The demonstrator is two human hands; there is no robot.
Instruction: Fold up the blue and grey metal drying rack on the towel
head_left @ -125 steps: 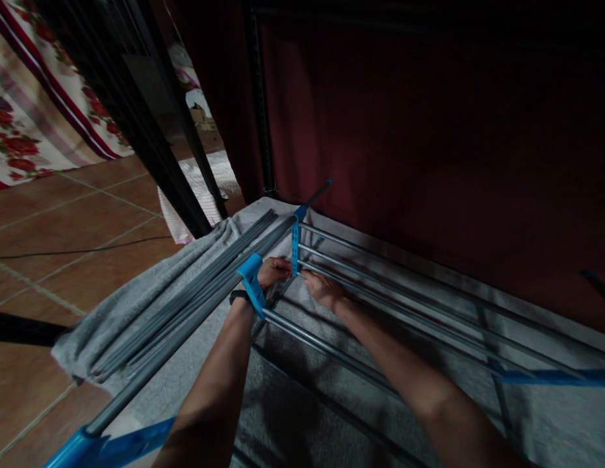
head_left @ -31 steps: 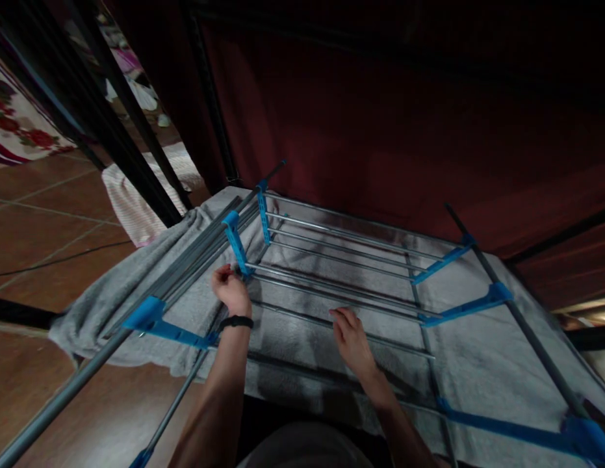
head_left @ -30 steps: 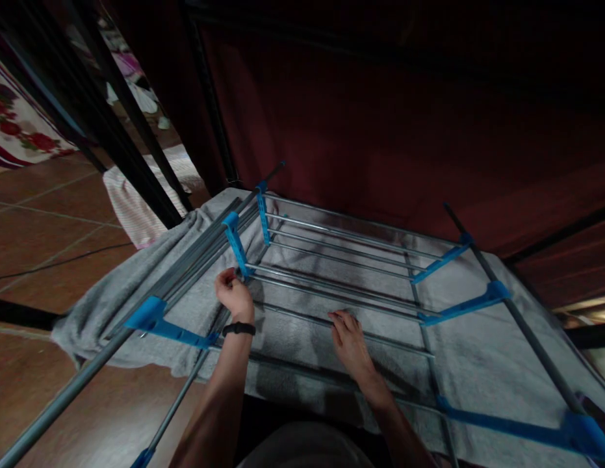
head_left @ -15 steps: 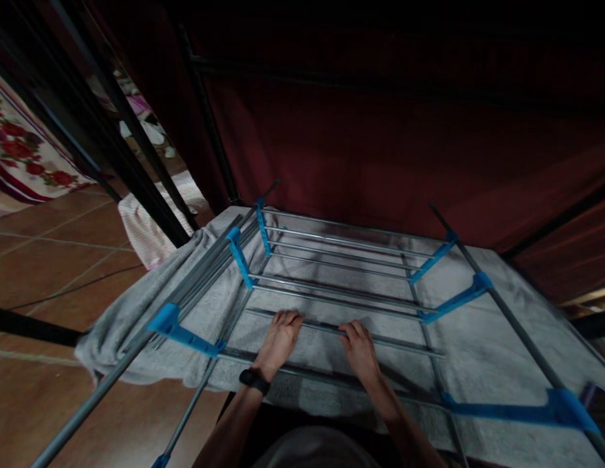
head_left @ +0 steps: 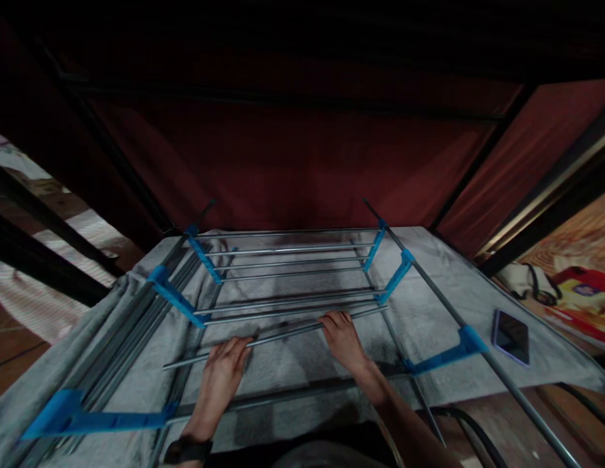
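Observation:
A drying rack of grey metal rods and blue plastic brackets (head_left: 174, 300) lies flat on a grey towel (head_left: 429, 312). One loose grey rod (head_left: 283, 335) runs slantwise across the near part of the rack. My left hand (head_left: 223, 372) grips this rod near its left end, fingers curled over it. My right hand (head_left: 342, 337) holds the same rod further right, fingers wrapped round it. A black band is on my left wrist.
A bundle of spare grey rods (head_left: 112, 344) lies along the rack's left side. A dark phone (head_left: 511, 335) rests on the towel at right. Dark red fabric (head_left: 292, 156) walls the back. Black frame bars (head_left: 43, 221) stand left; a cable (head_left: 472, 435) lies near right.
My left hand left the blue bracket and joined my right hand on the loose rod. The view swung right, bringing the phone into sight, and the rod now lies slanted.

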